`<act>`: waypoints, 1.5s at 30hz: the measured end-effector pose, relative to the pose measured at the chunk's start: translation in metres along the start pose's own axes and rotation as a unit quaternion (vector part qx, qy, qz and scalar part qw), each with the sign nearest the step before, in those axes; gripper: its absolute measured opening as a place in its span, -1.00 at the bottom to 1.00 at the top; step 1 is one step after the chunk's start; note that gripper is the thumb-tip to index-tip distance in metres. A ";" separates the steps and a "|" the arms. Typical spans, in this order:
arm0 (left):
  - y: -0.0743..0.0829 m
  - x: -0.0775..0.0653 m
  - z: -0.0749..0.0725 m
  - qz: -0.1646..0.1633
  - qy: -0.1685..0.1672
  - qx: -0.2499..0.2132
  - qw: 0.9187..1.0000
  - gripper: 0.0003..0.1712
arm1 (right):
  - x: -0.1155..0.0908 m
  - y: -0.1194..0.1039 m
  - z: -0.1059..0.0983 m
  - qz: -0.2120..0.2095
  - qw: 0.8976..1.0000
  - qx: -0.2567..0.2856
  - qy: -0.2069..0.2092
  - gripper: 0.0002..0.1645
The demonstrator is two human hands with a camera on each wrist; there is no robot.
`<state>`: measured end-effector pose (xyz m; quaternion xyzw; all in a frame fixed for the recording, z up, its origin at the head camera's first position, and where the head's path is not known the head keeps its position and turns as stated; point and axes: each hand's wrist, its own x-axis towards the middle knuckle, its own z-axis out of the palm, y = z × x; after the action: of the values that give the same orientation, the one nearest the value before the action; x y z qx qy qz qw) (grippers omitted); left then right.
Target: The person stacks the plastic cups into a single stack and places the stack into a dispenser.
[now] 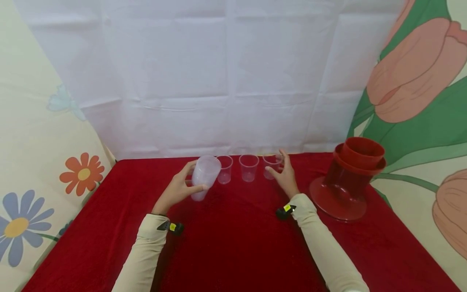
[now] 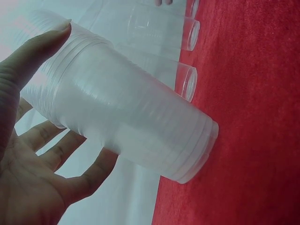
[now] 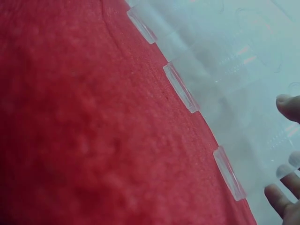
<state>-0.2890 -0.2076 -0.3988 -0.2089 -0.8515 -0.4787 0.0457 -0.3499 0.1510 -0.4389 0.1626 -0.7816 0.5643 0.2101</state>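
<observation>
My left hand (image 1: 179, 187) grips a stack of nested clear plastic cups (image 1: 206, 170), thumb on one side and fingers on the other. The stack leans, its bottom end (image 2: 199, 152) pointing down toward the cloth. Three clear plastic cups stand upright in a row: a left cup (image 1: 225, 169), a middle cup (image 1: 249, 168) and a right cup (image 1: 270, 164). Around the right cup is my right hand (image 1: 287, 177), thumb in front and spread fingers on its far side. In the right wrist view, some fingertips (image 3: 283, 171) show through the cup's translucent wall.
Red cloth (image 1: 233, 239) covers the table. On the right stands a red flanged stand with a cup-like top (image 1: 350, 178), close to the right forearm. A white sheet (image 1: 226, 81) hangs behind the cups, with flower-printed cloth (image 1: 412, 73) at the sides.
</observation>
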 end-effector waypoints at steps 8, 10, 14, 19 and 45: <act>0.029 -0.007 -0.004 0.009 -0.002 0.002 1.000 -0.11 | 0.001 0.001 0.000 -0.005 1.000 0.009 0.008 -0.09; 0.029 -0.007 -0.004 0.011 -0.001 0.001 1.000 -0.11 | 0.001 0.002 -0.001 -0.007 1.000 0.008 0.012 -0.09; 0.029 -0.007 -0.004 0.011 -0.002 -0.003 1.000 -0.10 | 0.001 0.001 -0.002 -0.005 1.000 0.008 0.016 -0.10; 0.013 -0.003 -0.002 0.009 -0.004 -0.008 1.000 -0.07 | 0.001 0.000 -0.004 0.001 1.000 0.011 0.015 -0.10; -0.017 0.005 0.004 0.002 0.002 -0.001 1.000 -0.01 | 0.008 -0.022 -0.008 -0.005 0.999 0.028 0.043 -0.11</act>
<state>-0.2995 -0.2102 -0.4128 -0.2098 -0.8506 -0.4796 0.0486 -0.3447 0.1518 -0.4143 0.1477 -0.7552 0.5911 0.2418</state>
